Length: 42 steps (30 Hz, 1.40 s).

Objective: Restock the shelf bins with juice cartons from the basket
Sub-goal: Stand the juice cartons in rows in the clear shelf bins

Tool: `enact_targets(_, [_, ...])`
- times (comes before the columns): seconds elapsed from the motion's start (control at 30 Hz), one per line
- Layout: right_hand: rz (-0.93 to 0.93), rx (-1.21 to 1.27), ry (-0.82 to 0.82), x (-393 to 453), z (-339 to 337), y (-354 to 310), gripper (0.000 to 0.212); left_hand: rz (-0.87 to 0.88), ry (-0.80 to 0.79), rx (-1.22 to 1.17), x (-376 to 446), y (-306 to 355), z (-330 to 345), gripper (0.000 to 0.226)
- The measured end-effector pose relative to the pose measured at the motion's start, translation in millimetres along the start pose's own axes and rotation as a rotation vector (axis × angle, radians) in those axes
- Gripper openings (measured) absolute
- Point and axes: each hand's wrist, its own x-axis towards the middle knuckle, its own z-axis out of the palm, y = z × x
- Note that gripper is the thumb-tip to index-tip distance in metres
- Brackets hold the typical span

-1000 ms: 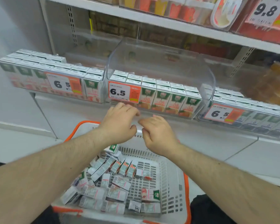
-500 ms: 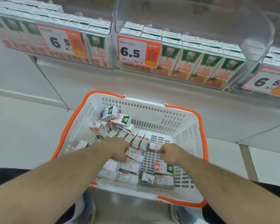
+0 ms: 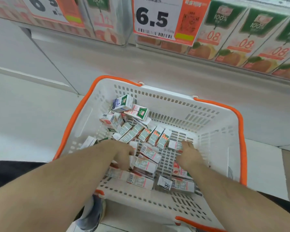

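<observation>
The shelf bins run along the far side, up high, and they look full along the front with rows of green and orange juice boxes. A price tag hangs on the middle bin

Below them sits the big white basket with its orange rim. The juice cartons lie in a messy heap at the bottom, mostly on the left and near side. One row leans in a line in the middle, and a few sit piled up at the far left corner

Both hands are down inside the basket. The left hand is curled down into the heap, and its fingers seem to wrap round a carton, though they are partly hidden. The right hand reaches to the far right of the heap, fingers bent onto a small carton there. I cannot tell if it has a firm hold

This looks like the picking-up step. Next, each hand needs a good grip on a carton, then a lift up and far to a bin, standing the carton upright in a gap behind the front row
</observation>
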Motion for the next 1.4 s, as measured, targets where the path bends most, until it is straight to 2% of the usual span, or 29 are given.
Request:
enact_targets(0.07, [0.007, -0.080, 0.060, 3, 5, 1, 0.059, -0.022, 0.049, -0.244, 2, -3, -2, 0.068])
enact_targets(0.17, [0.015, -0.133, 0.109, 4, 4, 5, 0.029, -0.014, 0.120, -0.618, 1, -16, -6, 0.033])
enact_targets(0.23, [0.033, -0.003, 0.071, 1, -7, 9, 0.016, -0.031, 0.110, -0.947, -2, -23, -9, 0.028])
enact_targets(0.3, [0.029, 0.136, 0.016, -8, -23, 10, 0.018, 0.055, 0.078, -1.236, -14, -23, -13, 0.029])
enact_targets(0.37, [-0.015, 0.278, -0.045, -21, -42, 9, 0.017, 0.201, 0.033, -1.416, -29, -16, -21, 0.040])
enact_targets(0.43, [-0.053, 0.472, -0.099, -39, -64, 4, 0.017, 0.305, 0.030, -1.491, -50, -5, -29, 0.039])
enact_targets(0.6, [-0.172, 0.756, -0.188, -77, -115, -15, 0.015, 0.469, 0.090, -1.525, -102, 11, -48, 0.051])
enact_targets(0.73, [-0.302, 0.823, -0.238, -106, -157, -34, 0.013, 0.572, 0.165, -1.522, -148, 21, -66, 0.025])
enact_targets(0.87, [-0.420, 0.822, -0.272, -137, -204, -49, 0.003, 0.691, 0.291, -1.557, -186, 29, -79, 0.024])
enact_targets(0.97, [-0.494, 0.839, -0.279, -160, -238, -59, 0.010, 0.749, 0.363, -1.600, -210, 31, -90, 0.022])
enact_targets(1.07, [-0.566, 0.836, -0.245, -180, -263, -67, 0.016, 0.813, 0.374, -1.644, -233, 36, -100, 0.020])
enact_targets(1.17, [-0.600, 0.872, -0.187, -188, -271, -73, 0.024, 0.790, 0.400, -1.625, -248, 38, -109, 0.030])
enact_targets(1.23, [-0.619, 0.909, -0.143, -190, -271, -81, 0.028, 0.735, 0.449, -1.533, -252, 37, -111, 0.030])
enact_targets(1.37, [-0.659, 0.916, 0.026, -192, -265, -100, 0.033, 0.683, 0.630, -1.321, -247, 28, -110, 0.005])
enact_targets(1.4, [-0.670, 0.903, 0.074, -191, -263, -104, 0.035, 0.696, 0.696, -1.219, -244, 24, -109, 0.014])
